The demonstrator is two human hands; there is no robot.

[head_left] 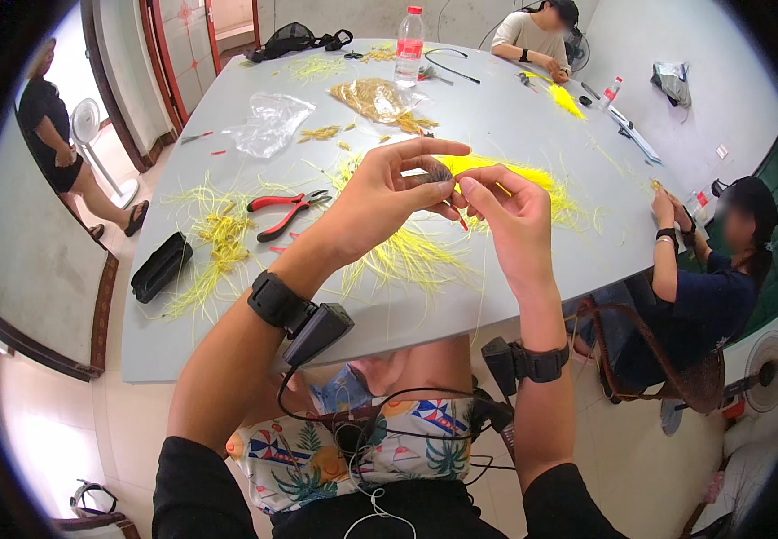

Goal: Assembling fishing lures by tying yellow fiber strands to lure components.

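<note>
Over the near middle of the table, my two hands meet, fingertips almost touching. My left hand (389, 193) is closed around a small dark grey, fuzzy-looking piece (438, 174), its index finger stretched out above it. With thumb and index finger, my right hand (513, 211) pinches close to that piece's right end; what lies in the pinch is too small to tell. A thin red strip (463, 224) shows just below the fingertips. Long yellow strands (407, 260) lie spread under my hands, and a denser bright yellow bundle (523, 172) is behind the right one.
Red-handled pliers (288, 212), tan-tipped yellow strands (223, 235) and a black tray (162, 267) lie left. Farther back are a clear bag (272, 123), a bag of tan pieces (375, 99) and a bottle (408, 49). Two people sit at the table's right; another stands left.
</note>
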